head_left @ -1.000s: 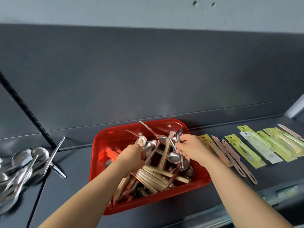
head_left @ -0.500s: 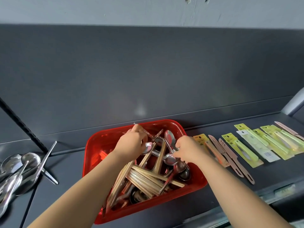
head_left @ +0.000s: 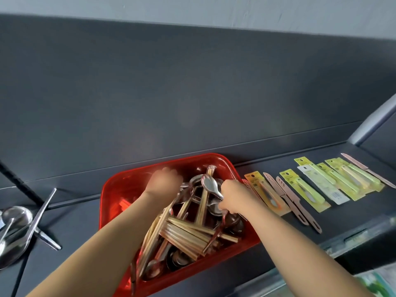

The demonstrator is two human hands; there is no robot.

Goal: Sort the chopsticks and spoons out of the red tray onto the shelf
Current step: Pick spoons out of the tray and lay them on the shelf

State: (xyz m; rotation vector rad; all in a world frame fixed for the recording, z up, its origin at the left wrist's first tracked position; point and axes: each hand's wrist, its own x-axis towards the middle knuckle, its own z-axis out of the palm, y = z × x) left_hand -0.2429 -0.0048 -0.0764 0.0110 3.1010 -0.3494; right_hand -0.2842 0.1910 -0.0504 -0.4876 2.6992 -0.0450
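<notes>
Our left grip (head_left: 164, 182) has slid deeper into the red tray (head_left: 111, 189) on the shelf (head_left: 75, 221), and we cannot tell what it holds, while our right grip (head_left: 235, 198) pinches a metal spoon (head_left: 211, 185) inside it.

No text legible. Yellow-green packets (head_left: 300, 187) lying on the shelf (head_left: 353, 217) carry a dark round mark and small print on their card tops, too blurred to read. White packet (head_left: 323, 185): print likewise unreadable.
</notes>
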